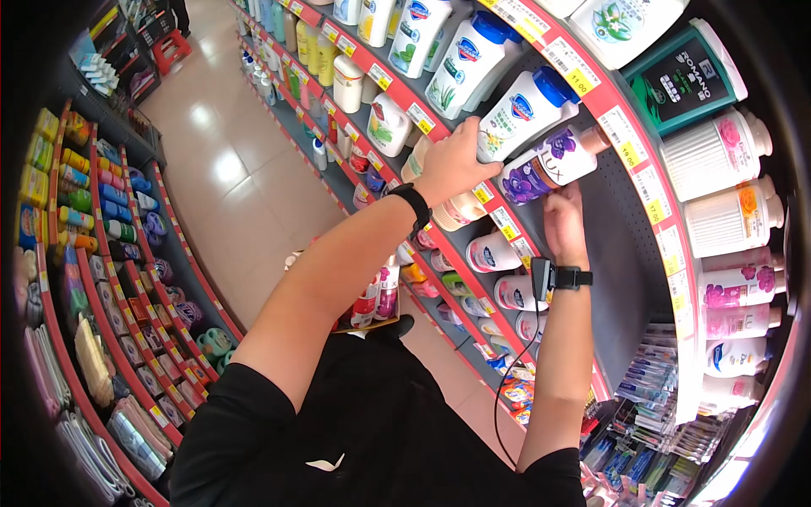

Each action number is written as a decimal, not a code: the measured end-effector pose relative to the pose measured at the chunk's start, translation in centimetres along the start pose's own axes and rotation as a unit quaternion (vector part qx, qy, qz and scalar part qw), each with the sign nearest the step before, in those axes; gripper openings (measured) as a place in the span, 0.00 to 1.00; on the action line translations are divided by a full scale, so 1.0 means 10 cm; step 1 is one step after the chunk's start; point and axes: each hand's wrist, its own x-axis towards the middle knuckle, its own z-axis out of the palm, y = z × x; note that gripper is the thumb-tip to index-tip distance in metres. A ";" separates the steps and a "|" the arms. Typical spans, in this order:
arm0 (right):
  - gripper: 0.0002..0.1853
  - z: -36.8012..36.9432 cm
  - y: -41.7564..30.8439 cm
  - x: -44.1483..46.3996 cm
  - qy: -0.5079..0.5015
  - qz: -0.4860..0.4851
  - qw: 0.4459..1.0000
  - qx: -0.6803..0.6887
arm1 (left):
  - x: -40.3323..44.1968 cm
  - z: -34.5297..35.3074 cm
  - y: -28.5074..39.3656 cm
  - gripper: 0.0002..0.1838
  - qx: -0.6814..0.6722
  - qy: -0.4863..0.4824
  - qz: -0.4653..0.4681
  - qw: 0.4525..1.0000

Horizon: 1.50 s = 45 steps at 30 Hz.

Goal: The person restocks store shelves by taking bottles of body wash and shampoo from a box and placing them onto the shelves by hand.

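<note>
My left hand (456, 165), with a black band on its wrist, reaches to the shelf and grips the lower side of a white body wash bottle (521, 114) with a blue cap. Its thumb lies by the bottle's base, and its fingers are partly hidden. Just beside that stands a white and purple LUX bottle (551, 165), close to the shelf's front edge. My right hand (566, 221), wearing a strapped device with a cable, has its fingers curled against the LUX bottle from below in view. Some of those fingertips are hidden behind it.
More blue-capped bottles (469, 63) line the same shelf. A green ROMANO bottle (686, 76) and pump bottles stand on the upper shelf. Below my arms is a box of bottles (372, 308). Across the tiled aisle (211, 169) runs another stocked shelf (110, 220).
</note>
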 end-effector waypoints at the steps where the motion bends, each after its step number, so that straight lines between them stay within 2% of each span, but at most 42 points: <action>1: 0.28 0.17 -0.10 -0.11 -0.001 0.012 1.000 0.005 | 0.00 -0.01 0.00 0.40 -0.001 0.004 -0.002 1.000; 3: 0.32 0.46 -0.29 -0.25 -0.006 0.044 0.989 -0.139 | -0.01 -0.01 0.00 0.40 -0.013 0.001 0.006 1.000; 8: 0.30 0.45 -0.22 -0.21 0.022 0.034 0.993 -0.113 | 0.00 -0.01 0.01 0.40 0.007 -0.002 0.006 1.000; 11: 0.24 0.36 -0.19 -0.22 0.078 -0.011 0.992 -0.103 | 0.00 -0.02 0.00 0.39 0.011 -0.001 0.009 1.000; 13: 0.24 0.26 -0.20 -0.18 0.114 0.036 0.991 -0.061 | 0.01 0.00 0.00 0.39 0.012 -0.002 0.013 1.000; 15: 0.24 0.09 -0.23 -0.04 0.101 0.134 0.986 -0.020 | 0.01 0.01 -0.02 0.39 0.014 -0.003 0.015 1.000; 17: 0.24 0.05 -0.20 0.04 0.115 0.154 0.981 -0.018 | 0.02 0.02 -0.05 0.40 0.011 -0.008 0.019 1.000; 19: 0.26 0.16 -0.31 0.07 0.093 0.179 0.977 -0.062 | 0.02 0.02 -0.05 0.40 0.008 -0.012 0.020 1.000; 20: 0.29 0.13 -0.30 0.14 0.071 0.221 0.970 -0.073 | 0.02 0.02 -0.06 0.39 0.020 -0.017 0.015 1.000; 22: 0.29 0.20 -0.29 0.21 0.055 0.232 0.968 -0.077 | 0.01 0.03 -0.07 0.37 0.032 -0.025 0.009 0.999; 23: 0.28 0.24 -0.27 0.22 0.038 0.243 0.966 -0.082 | 0.02 0.04 -0.08 0.39 0.027 -0.018 0.019 0.999; 24: 0.28 0.27 -0.23 0.22 0.052 0.203 0.973 -0.101 | 0.02 0.03 -0.08 0.42 0.022 -0.010 0.028 0.999; 28: 0.28 0.32 -0.26 0.29 0.043 0.203 0.973 -0.101 | 0.03 -0.01 -0.08 0.43 0.008 -0.032 0.005 0.999; 30: 0.28 0.32 -0.27 0.31 0.017 0.232 0.967 -0.101 | 0.03 0.00 -0.09 0.44 -0.016 -0.027 0.012 0.999; 40: 0.29 0.36 -0.29 0.35 0.014 0.236 0.967 -0.097 | 0.04 0.04 -0.13 0.43 -0.035 -0.006 0.037 0.999; 45: 0.30 0.36 -0.28 0.39 0.003 0.236 0.967 -0.091 | 0.04 0.05 -0.17 0.46 -0.022 -0.001 0.049 0.999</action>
